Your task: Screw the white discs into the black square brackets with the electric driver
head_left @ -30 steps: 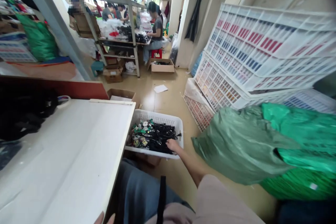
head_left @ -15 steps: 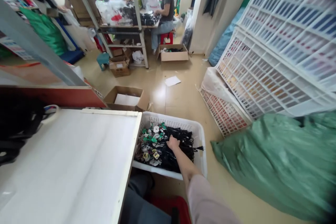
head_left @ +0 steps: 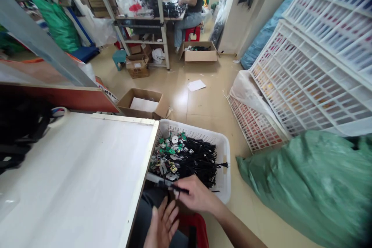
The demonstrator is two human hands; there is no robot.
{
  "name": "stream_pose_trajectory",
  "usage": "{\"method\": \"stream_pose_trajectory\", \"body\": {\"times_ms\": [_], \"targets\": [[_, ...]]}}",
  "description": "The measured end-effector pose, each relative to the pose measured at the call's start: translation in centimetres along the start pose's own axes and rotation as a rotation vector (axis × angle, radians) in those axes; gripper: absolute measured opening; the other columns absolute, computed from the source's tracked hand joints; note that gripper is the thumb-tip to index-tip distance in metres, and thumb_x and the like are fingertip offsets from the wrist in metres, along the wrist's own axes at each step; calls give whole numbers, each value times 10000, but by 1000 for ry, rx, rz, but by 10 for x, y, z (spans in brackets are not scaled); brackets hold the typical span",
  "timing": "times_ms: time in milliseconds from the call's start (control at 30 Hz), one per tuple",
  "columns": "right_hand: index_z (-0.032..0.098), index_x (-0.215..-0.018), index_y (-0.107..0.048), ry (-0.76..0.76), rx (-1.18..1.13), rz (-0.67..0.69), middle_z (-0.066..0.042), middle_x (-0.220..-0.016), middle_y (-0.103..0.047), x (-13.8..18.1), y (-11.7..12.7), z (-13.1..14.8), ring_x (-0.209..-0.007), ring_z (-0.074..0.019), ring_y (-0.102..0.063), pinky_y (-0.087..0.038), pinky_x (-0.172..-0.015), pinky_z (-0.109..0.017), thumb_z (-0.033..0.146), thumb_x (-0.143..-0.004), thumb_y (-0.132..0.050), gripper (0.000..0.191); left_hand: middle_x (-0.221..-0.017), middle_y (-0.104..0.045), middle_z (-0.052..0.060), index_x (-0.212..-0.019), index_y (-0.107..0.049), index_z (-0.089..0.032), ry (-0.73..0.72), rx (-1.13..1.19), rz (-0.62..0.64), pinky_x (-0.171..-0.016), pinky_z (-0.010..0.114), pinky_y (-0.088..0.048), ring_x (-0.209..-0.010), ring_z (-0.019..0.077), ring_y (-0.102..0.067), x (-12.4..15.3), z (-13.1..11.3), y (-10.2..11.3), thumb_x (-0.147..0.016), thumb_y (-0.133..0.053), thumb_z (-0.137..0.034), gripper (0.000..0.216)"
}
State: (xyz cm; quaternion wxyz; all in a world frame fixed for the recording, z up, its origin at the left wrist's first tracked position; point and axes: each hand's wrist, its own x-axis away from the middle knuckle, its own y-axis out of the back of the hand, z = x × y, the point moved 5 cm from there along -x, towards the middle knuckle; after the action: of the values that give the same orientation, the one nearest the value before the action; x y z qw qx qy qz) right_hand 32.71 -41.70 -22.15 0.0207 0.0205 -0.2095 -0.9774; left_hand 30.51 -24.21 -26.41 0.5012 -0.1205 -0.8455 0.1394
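Observation:
In my right hand (head_left: 194, 193) is a bundled black cable (head_left: 181, 189), gripped above the near rim of a white plastic basket (head_left: 224, 186). Below and left of it, my left hand (head_left: 163, 223) is raised with its palm up and fingers spread, holding nothing. The basket stands on the floor and contains many black cables (head_left: 200, 159) on its right side. Small green, white and yellow parts (head_left: 171, 149) are heaped on its left side. One black plug (head_left: 224, 165) lies over toward the right rim.
A white tabletop (head_left: 78, 170) borders the basket on the left. An open cardboard box (head_left: 161, 106) sits behind it. Right of the basket are a large green sack (head_left: 305, 178) and stacked white crates (head_left: 299, 73). A red stool (head_left: 203, 232) is beneath me. Several people sit at a far table.
My right hand has drawn back from inside the basket toward me, bringing out a black cable. My left hand has come into view, open, below it.

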Motion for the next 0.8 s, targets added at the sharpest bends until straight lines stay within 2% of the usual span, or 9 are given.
{"method": "stream_pose_trajectory", "body": {"times_ms": [67, 133, 200, 233, 300, 367, 467, 600, 800], "targets": [[179, -665, -590, 82, 35, 65, 34, -602, -527, 18, -11, 28, -543, -96, -449, -332, -538, -203, 97, -738, -510, 136, -1226, -617, 191, -1371, -428, -166, 59, 190, 23, -898, 451, -510, -1151, 304, -591, -16, -13, -21, -899, -480, -512, 588], [189, -649, -595, 100, 44, 142, 22, -609, -558, 33, -22, 39, -567, -108, -484, -356, -563, -206, 98, -710, -523, 131, -1116, -657, 175, -1321, -446, -133, 78, 281, -43, -791, 372, -556, -996, 251, -668, -24, -27, -31, -946, -437, -410, 467], [195, -728, -658, 82, -26, 262, 13, -657, -618, 45, -31, 35, -617, -114, -550, -396, -617, -199, 161, -765, -548, 121, -867, -675, 83, -1237, -489, -133, 95, 302, -132, -569, 239, -541, -678, 153, -682, -27, -35, -31, -958, -431, -282, 322], [198, -816, -692, 67, -97, 341, 8, -704, -652, 49, -35, 28, -655, -119, -586, -415, -642, -195, 217, -805, -558, 136, -727, -627, 17, -1198, -506, -147, 89, 296, -168, -445, 171, -464, -503, 96, -606, -28, -36, -28, -958, -423, -228, 266], [184, -1064, -686, 12, -253, 474, -17, -843, -705, 49, -39, 7, -754, -142, -644, -453, -676, -198, 345, -874, -543, 287, -555, -456, -76, -1143, -527, -181, 55, 263, -225, -307, 104, -236, -300, 24, -359, -29, -32, -18, -961, -400, -182, 222], [154, -1219, -611, -99, -268, 463, -45, -954, -719, 35, -37, -23, -831, -167, -666, -491, -701, -221, 408, -943, -444, 410, -529, -359, -103, -1149, -526, -217, 9, 221, -267, -304, 98, -116, -276, 5, -232, -29, -21, -4, -957, -426, -224, 216], [144, -1123, -645, -315, 30, 252, -52, -1009, -702, -5, -30, -76, -880, -190, -657, -523, -767, -291, 381, -1001, -331, 411, -569, -369, -102, -1228, -493, -269, -68, 141, -247, -334, 95, -129, -310, 0, -255, -29, -2, 12, -877, -586, -312, 365], [162, -1177, -571, -439, 236, 173, -82, -1181, -599, -48, -24, -134, -995, -219, -618, -537, -837, -413, 345, -924, -564, 312, -587, -373, -101, -1279, -465, -299, -160, 87, -210, -339, 96, -133, -326, -1, -248, -27, 8, 28, -763, -702, -415, 579], [175, -1260, -521, -581, 544, 154, -108, -1328, -513, -50, -17, -207, -1165, -276, -537, -460, -961, -514, 335, -903, -596, 399, -615, -390, -90, -1230, -538, -291, -187, 42, -229, -335, 93, -105, -340, -20, -187, -30, 10, 44, -697, -731, -494, 602]]}}
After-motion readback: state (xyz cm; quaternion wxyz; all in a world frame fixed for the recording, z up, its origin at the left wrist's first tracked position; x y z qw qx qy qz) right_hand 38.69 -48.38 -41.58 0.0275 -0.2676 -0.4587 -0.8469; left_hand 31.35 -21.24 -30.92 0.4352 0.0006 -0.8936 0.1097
